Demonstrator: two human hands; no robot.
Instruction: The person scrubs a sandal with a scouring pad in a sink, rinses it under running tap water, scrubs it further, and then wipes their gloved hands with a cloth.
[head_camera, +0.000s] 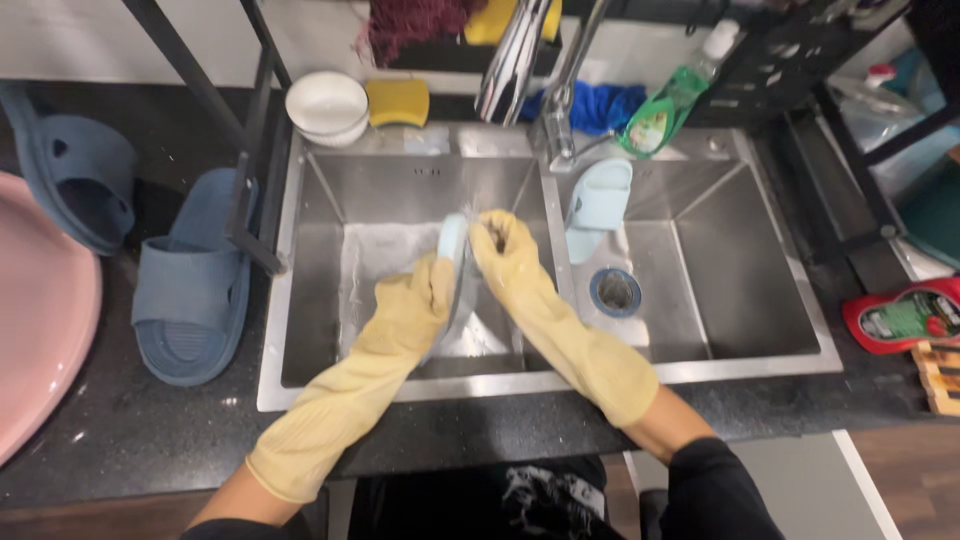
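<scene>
Both hands wear long yellow rubber gloves over the left basin of a steel double sink (400, 190). My left hand (425, 295) grips a light blue slipper (455, 250) held on edge above foamy water. My right hand (500, 245) presses against the slipper's upper part with fingers closed; something small and dark shows in its grip, too small to identify. A second light blue slipper (598, 205) leans upright in the right basin by the divider, under the tap (520, 60).
Two darker blue slippers (190, 290) (75, 175) lie on the black counter at left, beside a pink basin (40, 310). White bowl (327, 105), yellow sponge (397, 100), blue cloth and green bottle (660, 115) line the sink's back. A red bottle (900, 315) lies right.
</scene>
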